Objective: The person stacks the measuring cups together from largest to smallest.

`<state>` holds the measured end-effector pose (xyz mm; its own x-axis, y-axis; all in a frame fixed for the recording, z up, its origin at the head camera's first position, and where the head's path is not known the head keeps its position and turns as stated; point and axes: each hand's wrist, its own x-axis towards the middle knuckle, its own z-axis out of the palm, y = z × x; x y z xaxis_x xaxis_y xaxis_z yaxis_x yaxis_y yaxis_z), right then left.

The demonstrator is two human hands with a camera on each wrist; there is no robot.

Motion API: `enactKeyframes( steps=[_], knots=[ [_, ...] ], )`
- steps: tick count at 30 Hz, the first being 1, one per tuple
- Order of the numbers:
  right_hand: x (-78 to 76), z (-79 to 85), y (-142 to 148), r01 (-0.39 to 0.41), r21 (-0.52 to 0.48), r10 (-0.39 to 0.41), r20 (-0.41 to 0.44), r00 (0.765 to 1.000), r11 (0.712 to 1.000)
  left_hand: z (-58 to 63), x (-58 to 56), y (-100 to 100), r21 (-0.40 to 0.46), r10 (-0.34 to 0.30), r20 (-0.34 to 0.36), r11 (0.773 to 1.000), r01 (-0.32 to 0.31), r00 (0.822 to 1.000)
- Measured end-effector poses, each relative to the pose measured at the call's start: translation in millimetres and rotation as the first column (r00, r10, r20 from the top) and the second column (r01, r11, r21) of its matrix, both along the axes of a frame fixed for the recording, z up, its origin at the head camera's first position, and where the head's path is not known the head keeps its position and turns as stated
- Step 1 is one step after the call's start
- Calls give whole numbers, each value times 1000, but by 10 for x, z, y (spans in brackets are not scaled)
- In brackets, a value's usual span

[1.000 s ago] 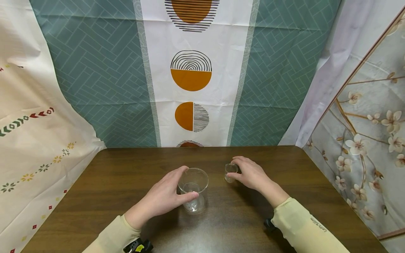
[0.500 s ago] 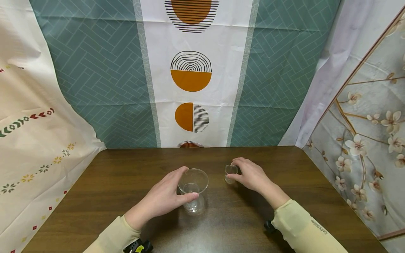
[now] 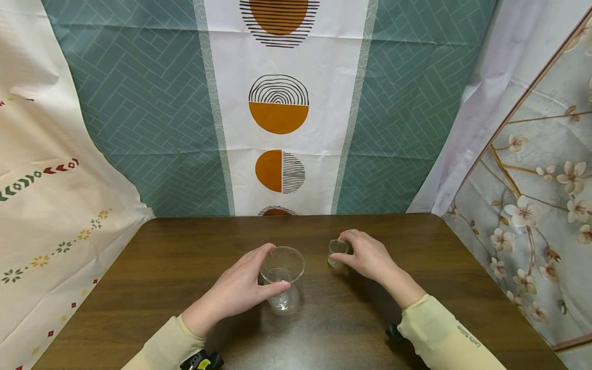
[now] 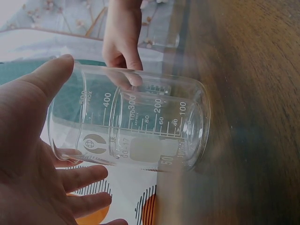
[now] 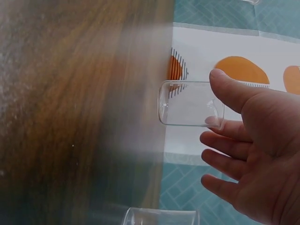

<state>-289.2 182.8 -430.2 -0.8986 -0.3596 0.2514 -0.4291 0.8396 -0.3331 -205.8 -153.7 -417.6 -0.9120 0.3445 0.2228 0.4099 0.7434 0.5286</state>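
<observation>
Fingers of the left hand [image 3: 242,288] hold the big beaker [image 3: 297,272]; right hand [image 3: 368,258] pinches a little beaker [image 5: 188,104], behind-right of it. Medium beaker [image 4: 152,129] already sits inside the big one, so partway imo, little one's outside.

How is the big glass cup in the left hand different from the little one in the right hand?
The big beaker is taller and wider than the little beaker. The big beaker has a nested beaker inside; I see none in the little beaker. The big beaker is nearer the person than the little beaker. Both are clear and upright.
</observation>
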Motion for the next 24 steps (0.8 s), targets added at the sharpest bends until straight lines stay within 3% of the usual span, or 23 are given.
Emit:
enactKeyframes(
  steps=[24],
  knots=[
    [120,141,-70,14,-40,-15,-17,1000,999,-1,-9,-1,-8,3,0,1000,-3,1000]
  ],
)
